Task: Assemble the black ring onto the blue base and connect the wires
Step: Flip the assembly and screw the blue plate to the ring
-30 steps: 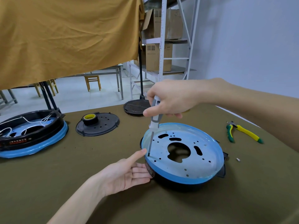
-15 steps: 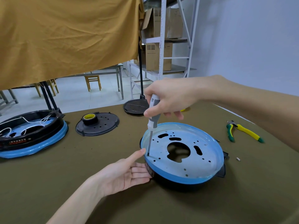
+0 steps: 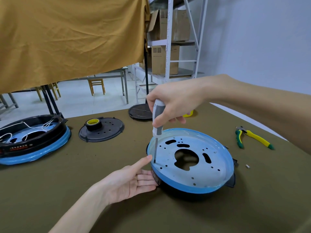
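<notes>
A round blue base plate with several holes lies on top of a black ring in front of me. My right hand grips a grey-and-white screwdriver held upright, its tip planted at the plate's left edge. My left hand lies palm up against the left side of the black ring, fingers straight, thumb pointing up beside the screwdriver tip. A second black ring on a blue base, with white wires inside, sits at the far left.
A black round cover carrying a roll of yellow tape lies behind, another dark disc beyond it. Yellow-green pliers and a small screw lie to the right. The table's right edge runs diagonally.
My right hand has risen slightly on the screwdriver handle while its tip stays at the same spot. My left hand has not moved.
</notes>
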A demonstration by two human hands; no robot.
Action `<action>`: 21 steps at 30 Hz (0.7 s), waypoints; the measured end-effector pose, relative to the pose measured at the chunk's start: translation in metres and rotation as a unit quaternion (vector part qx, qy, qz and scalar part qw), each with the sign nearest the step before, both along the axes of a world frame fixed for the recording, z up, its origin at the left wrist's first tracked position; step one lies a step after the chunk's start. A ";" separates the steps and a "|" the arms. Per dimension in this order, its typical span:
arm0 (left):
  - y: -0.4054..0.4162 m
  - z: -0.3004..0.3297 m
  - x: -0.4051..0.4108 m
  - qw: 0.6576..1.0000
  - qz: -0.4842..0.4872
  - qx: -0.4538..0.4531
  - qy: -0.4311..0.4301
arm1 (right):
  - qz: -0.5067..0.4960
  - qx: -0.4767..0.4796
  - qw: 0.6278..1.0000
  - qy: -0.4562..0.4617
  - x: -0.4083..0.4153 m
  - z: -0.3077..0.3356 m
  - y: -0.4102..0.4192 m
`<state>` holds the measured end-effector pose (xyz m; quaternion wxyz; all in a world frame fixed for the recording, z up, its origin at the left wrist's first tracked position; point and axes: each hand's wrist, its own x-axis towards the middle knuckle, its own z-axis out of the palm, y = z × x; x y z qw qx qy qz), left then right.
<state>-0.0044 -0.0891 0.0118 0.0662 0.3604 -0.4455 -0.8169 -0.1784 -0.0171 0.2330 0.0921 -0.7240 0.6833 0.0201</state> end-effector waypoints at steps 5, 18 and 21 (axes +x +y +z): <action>0.000 0.000 0.000 1.000 -0.007 -0.008 0.000 | -0.013 0.003 1.000 0.011 -0.002 0.000 -0.002; 0.003 0.000 0.000 1.000 0.004 -0.004 0.001 | -0.029 -0.018 0.999 0.006 0.002 -0.005 0.003; 0.003 0.001 0.000 1.000 0.009 -0.003 0.001 | -0.031 -0.012 0.999 0.010 0.004 -0.004 0.003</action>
